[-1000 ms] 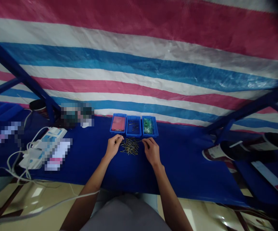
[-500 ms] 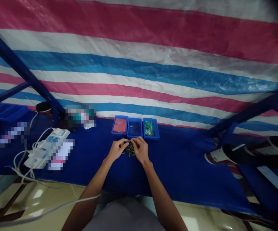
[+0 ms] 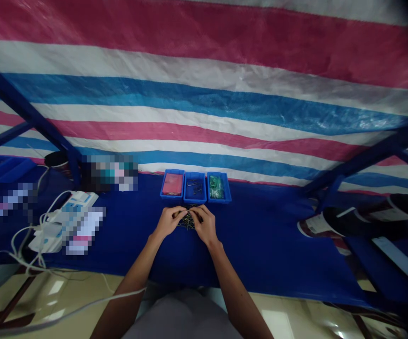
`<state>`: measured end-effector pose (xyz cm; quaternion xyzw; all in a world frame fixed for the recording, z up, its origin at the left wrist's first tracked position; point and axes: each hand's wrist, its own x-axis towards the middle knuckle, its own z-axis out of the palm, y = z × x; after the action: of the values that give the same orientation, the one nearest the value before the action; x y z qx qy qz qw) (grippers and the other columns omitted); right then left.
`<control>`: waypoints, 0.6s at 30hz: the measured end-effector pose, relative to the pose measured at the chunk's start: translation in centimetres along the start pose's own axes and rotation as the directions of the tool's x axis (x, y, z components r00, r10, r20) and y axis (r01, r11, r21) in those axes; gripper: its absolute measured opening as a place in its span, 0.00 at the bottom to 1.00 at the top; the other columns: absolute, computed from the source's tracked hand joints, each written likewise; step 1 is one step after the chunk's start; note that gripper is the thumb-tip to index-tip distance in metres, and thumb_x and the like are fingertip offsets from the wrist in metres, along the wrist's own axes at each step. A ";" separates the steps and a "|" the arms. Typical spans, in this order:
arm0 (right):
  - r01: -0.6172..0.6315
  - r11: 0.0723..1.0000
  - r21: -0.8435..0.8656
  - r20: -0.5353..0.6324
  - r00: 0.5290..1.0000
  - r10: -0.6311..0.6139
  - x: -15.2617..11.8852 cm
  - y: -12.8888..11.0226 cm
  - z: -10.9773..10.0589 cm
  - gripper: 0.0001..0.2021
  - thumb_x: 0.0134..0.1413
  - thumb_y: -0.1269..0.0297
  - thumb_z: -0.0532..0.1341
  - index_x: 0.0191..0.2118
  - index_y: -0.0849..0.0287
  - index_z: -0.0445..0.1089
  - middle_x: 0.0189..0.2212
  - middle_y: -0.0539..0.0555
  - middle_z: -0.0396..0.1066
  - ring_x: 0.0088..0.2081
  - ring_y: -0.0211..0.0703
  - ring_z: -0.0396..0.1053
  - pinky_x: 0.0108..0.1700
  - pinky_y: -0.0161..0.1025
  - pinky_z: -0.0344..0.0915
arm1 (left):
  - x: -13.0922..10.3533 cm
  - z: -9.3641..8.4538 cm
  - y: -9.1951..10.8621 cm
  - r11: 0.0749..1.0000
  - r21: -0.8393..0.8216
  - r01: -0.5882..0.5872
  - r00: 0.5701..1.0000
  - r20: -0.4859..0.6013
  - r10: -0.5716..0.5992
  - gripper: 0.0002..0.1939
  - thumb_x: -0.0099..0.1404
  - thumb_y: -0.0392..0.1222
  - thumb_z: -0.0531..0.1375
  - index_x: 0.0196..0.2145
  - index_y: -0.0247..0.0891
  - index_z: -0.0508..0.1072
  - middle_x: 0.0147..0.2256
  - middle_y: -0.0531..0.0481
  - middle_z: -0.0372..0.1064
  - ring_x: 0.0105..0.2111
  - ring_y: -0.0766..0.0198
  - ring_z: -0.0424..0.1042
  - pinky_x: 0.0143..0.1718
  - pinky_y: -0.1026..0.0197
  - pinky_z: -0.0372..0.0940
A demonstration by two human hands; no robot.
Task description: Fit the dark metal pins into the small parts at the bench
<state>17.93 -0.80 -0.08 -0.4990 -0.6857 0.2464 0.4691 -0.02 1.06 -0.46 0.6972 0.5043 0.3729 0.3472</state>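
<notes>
On the blue table a loose pile of thin dark and brassy pin-like pieces (image 3: 189, 222) lies between my hands. My left hand (image 3: 169, 220) is at the pile's left side, thumb and fingers pinched together; what they hold is too small to make out. From the right, my right hand (image 3: 205, 223) reaches over the pile with its fingers also pinched, their tips hidden. Just beyond stand three small blue bins: one with pink pieces (image 3: 173, 183), one with a few dark thin pieces (image 3: 195, 187), one with green and clear pieces (image 3: 216, 187).
A white power strip (image 3: 61, 223) with tangled cables sits at the left. Blue trays (image 3: 4, 168) stand at the far left, and dark tubs (image 3: 322, 223) at the right. Striped sheeting (image 3: 204, 94) hangs behind the table (image 3: 260, 245).
My fingertips have drawn slightly apart over the pile, with my hands a little lower. The whole view has shifted slightly. The bins stay in place on the table.
</notes>
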 end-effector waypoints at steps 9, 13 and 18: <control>0.022 1.000 0.007 0.034 0.999 -0.022 0.1 0.3 0.3 0.11 0.67 0.63 0.56 0.43 0.55 0.77 0.38 0.55 0.74 0.38 0.40 0.73 0.43 0.36 0.69 | 0.0 0.1 0.0 1.000 0.005 0.005 1.000 0.013 -0.005 0.20 0.67 0.53 0.58 0.37 0.33 0.81 0.18 0.57 0.55 0.21 0.69 0.51 0.26 0.65 0.50; 0.010 1.000 -0.006 0.034 0.999 -0.010 0.1 0.2 0.2 0.11 0.67 0.63 0.56 0.42 0.55 0.77 0.38 0.55 0.74 0.38 0.41 0.73 0.43 0.36 0.69 | 0.0 0.0 0.2 1.000 -0.007 0.008 1.000 -0.007 -0.008 0.20 0.67 0.54 0.58 0.37 0.33 0.81 0.18 0.57 0.53 0.21 0.69 0.51 0.26 0.65 0.50; 0.003 1.000 0.002 0.021 1.000 -0.003 0.1 0.0 0.2 0.11 0.66 0.62 0.57 0.45 0.55 0.77 0.39 0.56 0.74 0.38 0.41 0.74 0.43 0.37 0.70 | -0.1 0.0 0.2 1.000 -0.010 0.008 1.000 -0.020 -0.008 0.21 0.67 0.55 0.57 0.35 0.33 0.81 0.18 0.57 0.52 0.21 0.69 0.50 0.26 0.65 0.50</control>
<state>17.79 -0.70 -0.15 -0.4949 -0.6910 0.2517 0.4629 0.07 0.96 -0.34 0.6896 0.5086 0.3812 0.3471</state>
